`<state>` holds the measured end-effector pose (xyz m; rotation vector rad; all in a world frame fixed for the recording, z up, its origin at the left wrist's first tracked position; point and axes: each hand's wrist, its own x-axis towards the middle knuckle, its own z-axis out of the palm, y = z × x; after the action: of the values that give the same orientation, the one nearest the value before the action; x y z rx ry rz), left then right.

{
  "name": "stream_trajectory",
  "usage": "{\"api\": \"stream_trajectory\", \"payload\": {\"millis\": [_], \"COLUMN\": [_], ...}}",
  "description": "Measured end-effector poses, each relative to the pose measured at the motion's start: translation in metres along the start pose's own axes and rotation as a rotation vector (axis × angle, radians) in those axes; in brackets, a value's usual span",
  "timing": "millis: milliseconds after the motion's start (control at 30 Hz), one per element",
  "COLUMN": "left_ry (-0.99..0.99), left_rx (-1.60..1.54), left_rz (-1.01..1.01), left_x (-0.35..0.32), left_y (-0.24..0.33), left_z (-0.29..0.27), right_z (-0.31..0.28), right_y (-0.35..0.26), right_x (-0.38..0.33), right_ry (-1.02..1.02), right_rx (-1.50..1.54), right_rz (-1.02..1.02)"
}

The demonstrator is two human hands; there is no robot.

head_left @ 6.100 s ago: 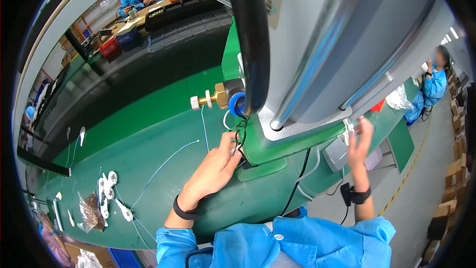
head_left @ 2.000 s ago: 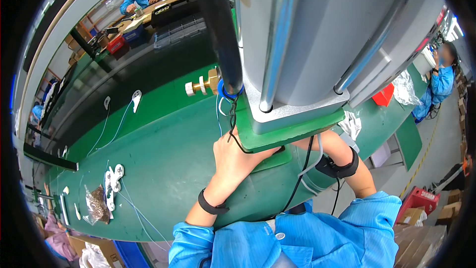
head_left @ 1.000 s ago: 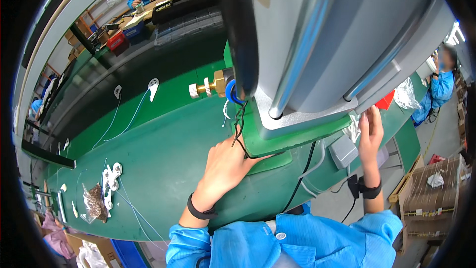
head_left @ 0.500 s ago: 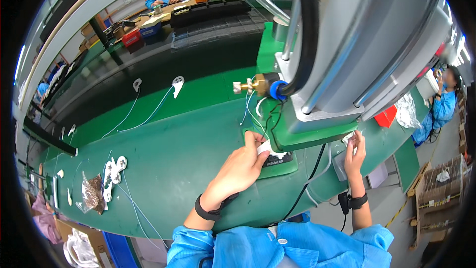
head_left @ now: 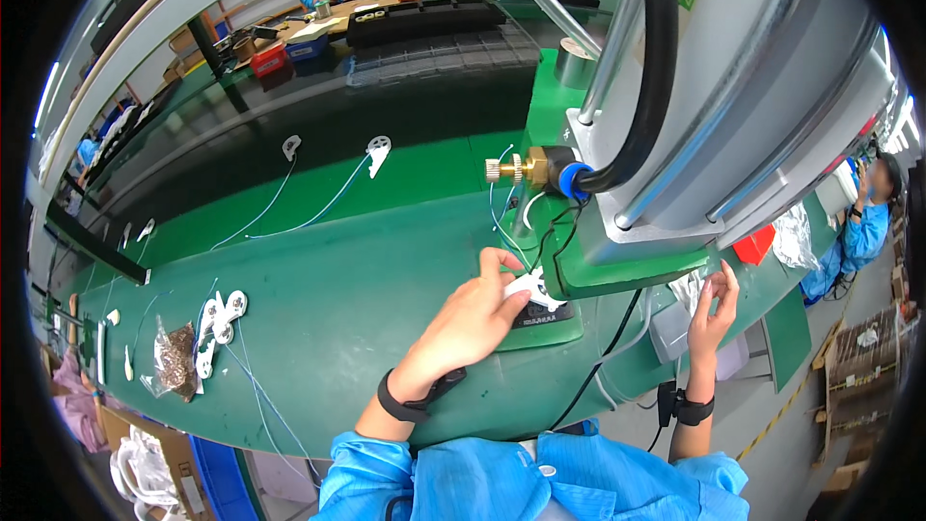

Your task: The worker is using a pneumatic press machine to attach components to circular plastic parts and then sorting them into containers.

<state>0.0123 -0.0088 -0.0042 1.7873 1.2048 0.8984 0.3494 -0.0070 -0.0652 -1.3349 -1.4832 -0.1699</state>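
Observation:
My left hand (head_left: 470,316) pinches a small white plastic part (head_left: 526,286) between thumb and fingers. It holds this part over the dark plate (head_left: 542,315) on the green base of a bench press (head_left: 627,275). A thin pale wire rises behind the part, and the press head partly hides that area. To the right of the press, my right hand (head_left: 711,316) is raised with its fingers apart and nothing visible in them. Beside it are a clear plastic bag (head_left: 687,291) and a translucent box (head_left: 667,333).
White plastic parts with blue wires (head_left: 220,320) lie on the green table's left, by a bag of small brown pieces (head_left: 177,362). Two wired parts rest farther back (head_left: 379,154). A brass valve (head_left: 506,169) juts from the press. A red bin (head_left: 755,245) stands at right. Co-workers sit beyond.
My right hand has lifted slightly and moved right, its fingers spreading beside the plastic bag. My left hand still holds the white part at the press. The whole view has shifted a little.

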Motion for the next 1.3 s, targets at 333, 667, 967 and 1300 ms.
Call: {"api": "stream_trajectory", "payload": {"millis": [333, 667, 967, 1300], "left_ry": [0.363, 0.35, 0.227, 0.177], "left_rx": [0.197, 0.768, 0.841, -0.298], "left_rz": [-0.057, -0.765, -0.511, -0.122], "left_x": [0.054, 0.253, 0.195, 0.005], "left_y": [-0.074, -0.194, -0.2, -0.023], "left_z": [-0.084, -0.083, -0.124, -0.065], "right_z": [-0.028, -0.079, -0.028, 0.141], "right_y": [0.017, 0.022, -0.017, 0.086], "right_x": [-0.025, -0.03, 0.062, 0.054], "right_ry": [0.021, -0.017, -0.671, -0.191], "right_rx": [-0.096, -0.258, -0.292, -0.23], "right_rz": [0.1, 0.206, -0.085, -0.804]}}
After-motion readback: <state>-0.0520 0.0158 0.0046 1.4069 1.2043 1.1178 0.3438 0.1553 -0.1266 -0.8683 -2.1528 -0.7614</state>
